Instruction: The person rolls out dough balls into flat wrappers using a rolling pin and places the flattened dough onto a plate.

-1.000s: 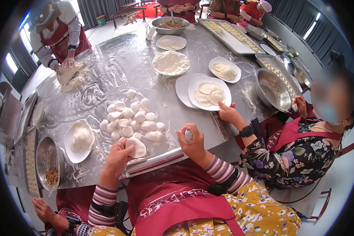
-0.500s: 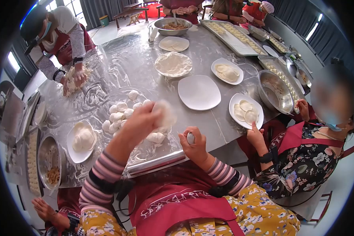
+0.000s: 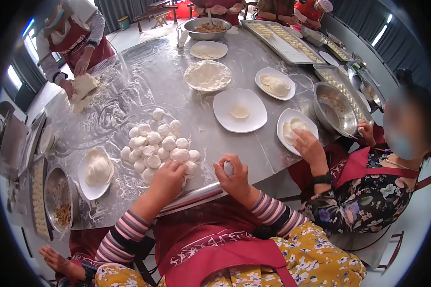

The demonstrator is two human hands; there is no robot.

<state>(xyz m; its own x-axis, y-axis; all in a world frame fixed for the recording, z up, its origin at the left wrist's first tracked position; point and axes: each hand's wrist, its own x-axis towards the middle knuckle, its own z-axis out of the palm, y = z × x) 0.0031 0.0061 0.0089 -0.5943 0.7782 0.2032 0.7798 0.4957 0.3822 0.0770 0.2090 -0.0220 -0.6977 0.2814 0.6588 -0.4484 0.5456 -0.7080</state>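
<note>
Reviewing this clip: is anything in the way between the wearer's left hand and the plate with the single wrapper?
Only a few low dough pieces just beyond the left hand; past them, nothing visible but floured tabletop up to the plate. The right hand is off to the right.

Communal kitchen, floured table, dough balls

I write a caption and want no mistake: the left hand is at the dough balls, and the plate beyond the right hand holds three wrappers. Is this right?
Not quite: the head view shows one wrapper, not three, on the plate beyond the right hand.
</note>
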